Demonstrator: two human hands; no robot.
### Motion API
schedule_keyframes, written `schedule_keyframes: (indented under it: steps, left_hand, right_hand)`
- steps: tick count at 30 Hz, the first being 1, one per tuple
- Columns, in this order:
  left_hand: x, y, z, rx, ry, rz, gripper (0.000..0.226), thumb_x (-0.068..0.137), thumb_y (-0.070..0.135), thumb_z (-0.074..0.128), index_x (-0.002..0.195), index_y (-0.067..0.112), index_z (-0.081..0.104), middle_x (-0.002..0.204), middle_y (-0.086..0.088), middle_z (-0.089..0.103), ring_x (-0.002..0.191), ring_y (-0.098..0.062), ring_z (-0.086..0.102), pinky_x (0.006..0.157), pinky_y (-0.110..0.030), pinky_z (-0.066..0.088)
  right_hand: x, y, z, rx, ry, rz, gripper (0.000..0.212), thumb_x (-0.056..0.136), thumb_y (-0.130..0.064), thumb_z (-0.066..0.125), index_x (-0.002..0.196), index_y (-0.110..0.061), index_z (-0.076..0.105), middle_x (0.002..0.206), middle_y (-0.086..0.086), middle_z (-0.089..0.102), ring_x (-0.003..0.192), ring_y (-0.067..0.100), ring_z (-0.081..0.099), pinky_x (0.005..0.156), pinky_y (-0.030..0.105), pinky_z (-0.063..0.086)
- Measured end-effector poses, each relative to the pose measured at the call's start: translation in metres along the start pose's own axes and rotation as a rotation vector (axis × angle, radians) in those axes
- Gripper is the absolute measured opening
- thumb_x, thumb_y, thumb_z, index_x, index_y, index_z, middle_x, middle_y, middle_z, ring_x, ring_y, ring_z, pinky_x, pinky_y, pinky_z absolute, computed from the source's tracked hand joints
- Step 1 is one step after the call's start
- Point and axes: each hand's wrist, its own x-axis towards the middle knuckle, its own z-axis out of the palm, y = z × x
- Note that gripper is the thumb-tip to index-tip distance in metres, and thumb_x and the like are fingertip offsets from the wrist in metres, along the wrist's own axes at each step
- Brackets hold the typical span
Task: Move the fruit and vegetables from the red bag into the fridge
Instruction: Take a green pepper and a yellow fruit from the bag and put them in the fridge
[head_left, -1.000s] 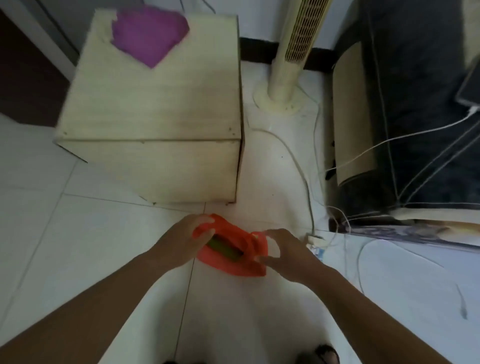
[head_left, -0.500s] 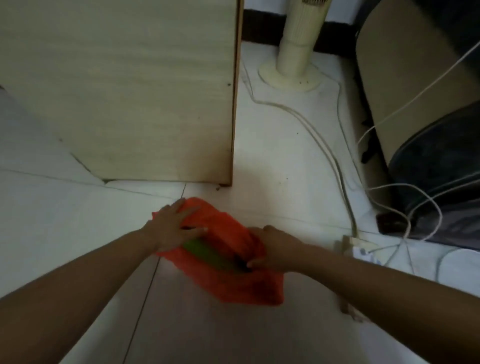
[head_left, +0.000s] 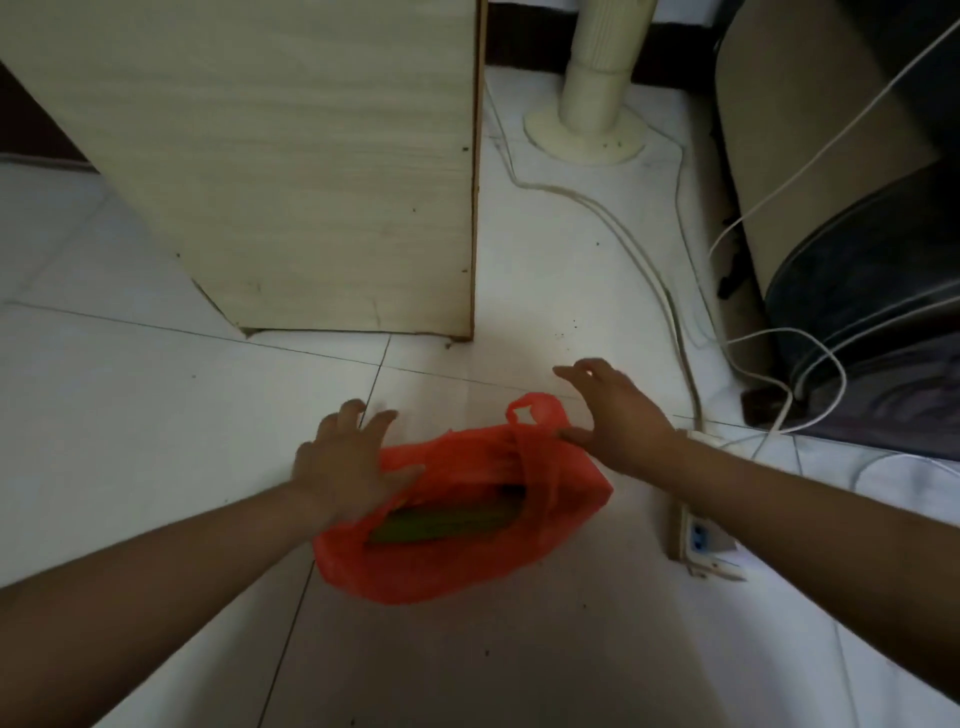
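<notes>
Both forearms outstretched, left hand (head_left: 340, 465) and right hand (head_left: 621, 415) palm-down, fingers (head_left: 351, 414) spread and loosely straight.

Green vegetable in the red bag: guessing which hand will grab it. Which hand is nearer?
Left. The left hand rests on the red bag's rim just beside the green vegetable; the right hand touches the bag's handle, farther up and right.

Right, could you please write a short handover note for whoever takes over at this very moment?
Left hand: open, fingers spread, thumb resting on the left rim of the red bag.
Right hand: open, fingers spread, thumb touching the bag's far right edge.
The bag lies on the floor with its mouth open and a green vegetable inside.
Done: nothing visibly taken out.
Left: lift the produce out and put it in the fridge, which is not in view.
</notes>
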Motion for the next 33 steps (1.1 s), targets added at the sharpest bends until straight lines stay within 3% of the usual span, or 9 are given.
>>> schedule_keyframes:
  steps: [3,8,12,16,20,23,25,28,33]
  left_hand:
    - [0.026,0.034,0.000,-0.128,0.011,0.163,0.073,0.081,0.064,0.052,0.143,0.033,0.028,0.152,-0.001,0.020,0.138,-0.024,0.023,0.110,-0.047,0.031]
    - [0.060,0.075,0.021,-0.156,-0.209,0.356,0.059,0.084,0.053,0.058,0.135,0.027,0.044,0.138,-0.002,0.047,0.126,-0.022,0.044,0.104,-0.041,0.038]
    - [0.054,0.071,0.027,-0.125,-0.116,0.294,0.037,0.086,0.039,0.060,0.119,0.023,0.057,0.119,0.000,0.061,0.110,-0.020,0.055,0.095,-0.035,0.044]
    - [0.047,0.051,0.020,-0.271,-0.014,0.266,0.017,0.083,0.031,0.065,0.097,0.022,0.067,0.098,0.002,0.065,0.094,-0.014,0.059,0.086,-0.031,0.047]
    - [0.039,0.016,0.014,-0.395,0.010,0.150,0.006,0.084,0.033,0.065,0.081,0.029,0.061,0.093,0.001,0.065,0.091,-0.017,0.058,0.081,-0.030,0.046]
    - [0.031,-0.003,0.011,-0.460,-0.043,0.073,0.017,0.083,0.035,0.066,0.071,0.031,0.056,0.085,0.000,0.063,0.087,-0.019,0.061,0.076,-0.030,0.045]
    - [0.026,-0.013,0.009,-0.457,-0.083,0.054,0.015,0.084,0.034,0.066,0.075,0.024,0.058,0.085,-0.001,0.064,0.085,-0.019,0.061,0.075,-0.030,0.046]
    - [0.022,-0.023,0.007,-0.444,-0.113,0.006,0.023,0.082,0.035,0.069,0.092,0.015,0.063,0.097,-0.002,0.064,0.094,-0.020,0.061,0.082,-0.031,0.048]
    - [0.025,-0.011,-0.008,-0.422,-0.043,0.011,0.072,0.075,0.042,0.074,0.135,0.018,0.042,0.134,-0.005,0.045,0.118,-0.023,0.050,0.091,-0.032,0.045]
  right_hand:
    - [-0.023,-0.002,0.012,0.046,-0.022,0.029,0.072,0.079,-0.045,0.067,0.141,-0.027,0.033,0.145,0.003,0.031,0.127,0.025,0.040,0.098,0.039,0.045]
    - [-0.038,0.010,0.018,0.162,-0.032,0.161,0.073,0.078,-0.052,0.066,0.139,-0.025,0.036,0.141,0.002,0.038,0.118,0.020,0.050,0.093,0.035,0.048]
    - [-0.036,0.010,0.015,0.288,-0.072,0.178,0.074,0.075,-0.055,0.067,0.137,-0.025,0.039,0.136,0.001,0.044,0.113,0.017,0.052,0.093,0.031,0.047]
    - [-0.021,-0.009,0.016,0.337,-0.151,0.070,0.071,0.072,-0.054,0.071,0.131,-0.024,0.047,0.127,-0.004,0.048,0.115,0.014,0.046,0.098,0.032,0.042]
    - [-0.002,-0.032,0.016,0.282,-0.092,-0.036,0.032,0.077,-0.031,0.072,0.096,-0.005,0.069,0.096,0.012,0.065,0.091,0.023,0.058,0.082,0.036,0.046]
    - [0.012,-0.031,0.018,0.294,-0.027,0.009,0.016,0.082,-0.024,0.066,0.091,-0.010,0.069,0.098,0.008,0.060,0.092,0.024,0.057,0.080,0.031,0.045]
    - [0.020,-0.025,0.017,0.303,0.015,0.032,0.011,0.083,-0.026,0.066,0.092,-0.019,0.067,0.101,0.003,0.058,0.094,0.019,0.055,0.080,0.026,0.043]
    - [0.025,-0.013,0.010,0.315,0.076,0.068,0.012,0.084,-0.026,0.065,0.093,-0.017,0.066,0.103,0.004,0.062,0.088,0.015,0.054,0.079,0.026,0.042]
    - [0.022,-0.004,0.000,0.370,0.068,0.108,0.007,0.084,-0.027,0.066,0.089,-0.021,0.066,0.102,-0.001,0.065,0.085,0.013,0.058,0.076,0.024,0.043]
